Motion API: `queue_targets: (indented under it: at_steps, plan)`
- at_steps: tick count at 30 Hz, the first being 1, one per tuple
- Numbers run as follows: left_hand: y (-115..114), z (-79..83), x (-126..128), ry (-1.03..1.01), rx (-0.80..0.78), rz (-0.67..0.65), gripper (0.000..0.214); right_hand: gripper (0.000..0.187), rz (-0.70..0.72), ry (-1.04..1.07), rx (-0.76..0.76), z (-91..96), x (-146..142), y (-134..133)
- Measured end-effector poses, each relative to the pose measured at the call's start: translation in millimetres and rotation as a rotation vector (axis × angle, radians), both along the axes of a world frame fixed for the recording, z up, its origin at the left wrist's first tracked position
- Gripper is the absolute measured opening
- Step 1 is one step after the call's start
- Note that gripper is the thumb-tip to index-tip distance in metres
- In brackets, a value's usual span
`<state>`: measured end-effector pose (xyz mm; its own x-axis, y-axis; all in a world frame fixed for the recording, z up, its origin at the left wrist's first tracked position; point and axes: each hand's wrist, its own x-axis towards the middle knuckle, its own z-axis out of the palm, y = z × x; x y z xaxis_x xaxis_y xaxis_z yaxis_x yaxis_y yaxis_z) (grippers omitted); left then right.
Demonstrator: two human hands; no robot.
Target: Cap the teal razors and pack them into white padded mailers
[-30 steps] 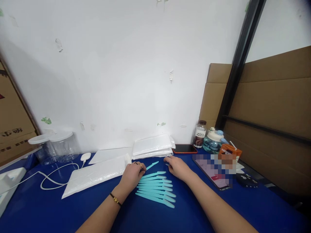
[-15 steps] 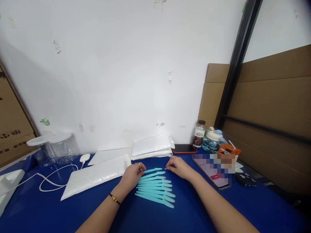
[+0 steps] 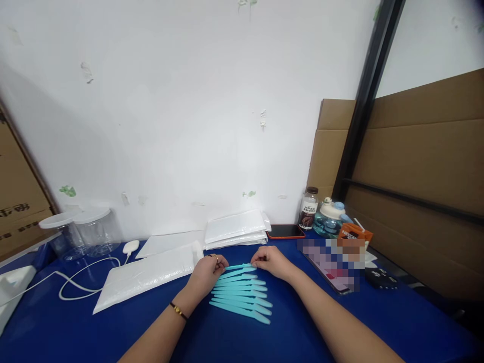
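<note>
Several turquoise eyebrow razors (image 3: pixel 240 298) lie fanned in a row on the blue tabletop, handles to the left and blade ends to the right. My left hand (image 3: pixel 209 272) pinches the handle end of the farthest razor (image 3: pixel 239 266). At that razor's other end, my right hand (image 3: pixel 273 261) has thumb and forefinger closed on the tip. The fingers hide both ends of this razor, so whether a small cap sits there cannot be made out.
Left of my hands lies a white padded mailer (image 3: pixel 147 275). More mailers (image 3: pixel 236 229) are stacked by the wall, beside an orange-edged phone (image 3: pixel 286 231). A larger phone (image 3: pixel 328 269), bottle (image 3: pixel 309 209), jug (image 3: pixel 328 222) and drink carton (image 3: pixel 353 237) stand or lie rightward.
My right hand has moved left, from just off the farthest razor's tip to closing on it. My left hand keeps its pinch on the handle.
</note>
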<state>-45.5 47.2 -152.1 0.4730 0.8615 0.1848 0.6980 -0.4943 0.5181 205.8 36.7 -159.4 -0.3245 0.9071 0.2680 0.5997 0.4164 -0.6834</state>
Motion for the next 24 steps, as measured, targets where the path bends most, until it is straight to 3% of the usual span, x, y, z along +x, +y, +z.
queue_targets:
  at_steps: [7,12,14,16,21,24]
  plan:
    - [-11,11.2,3,0.046,0.073,-0.046,0.024,0.019,0.020,-0.052,0.015,6.2,-5,-7]
    - [-32,21.5,3,0.159,0.027,-0.197,0.094,0.024,-0.069,-0.067,0.053,15.5,6,-11]
    - [-40,25.4,6,0.239,0.037,-0.217,0.110,0.025,-0.088,-0.046,0.061,16.8,9,-11]
    - [-45,30.5,13,0.306,0.066,-0.205,0.107,0.027,-0.099,-0.024,0.076,16.7,10,-10]
    - [-52,46.8,42,0.495,0.072,-0.138,0.064,0.029,-0.115,0.015,0.121,15.1,13,-8]
    - [-51,50.4,59,0.581,0.042,-0.070,0.055,0.031,-0.119,0.040,0.123,15.1,16,-9]
